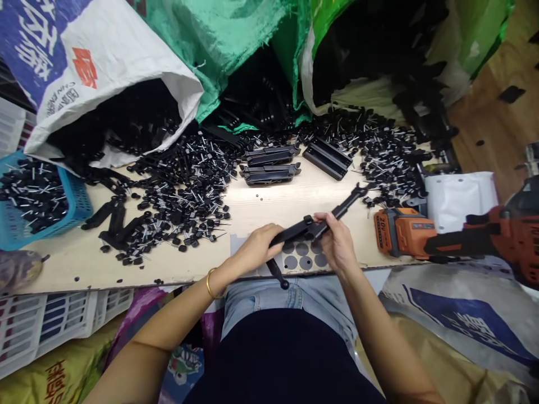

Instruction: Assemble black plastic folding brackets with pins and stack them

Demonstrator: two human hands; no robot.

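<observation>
My left hand (257,247) and my right hand (337,242) both grip a long black plastic bracket (322,221) over the near edge of the wooden board (269,196). The bracket runs from my left hand up and to the right, ending in a forked tip. A short black arm with a knob hangs down from its near end. My left fingers wrap its lower end; my right fingers pinch its middle. Several dark round holes in the board show just beneath my hands.
Heaps of small black knobbed screws (185,185) cover the board left and right. Stacked black brackets (272,164) lie at the centre back. A blue basket (37,196) of screws stands left, an orange cordless drill (455,235) right. Open sacks of black parts stand behind.
</observation>
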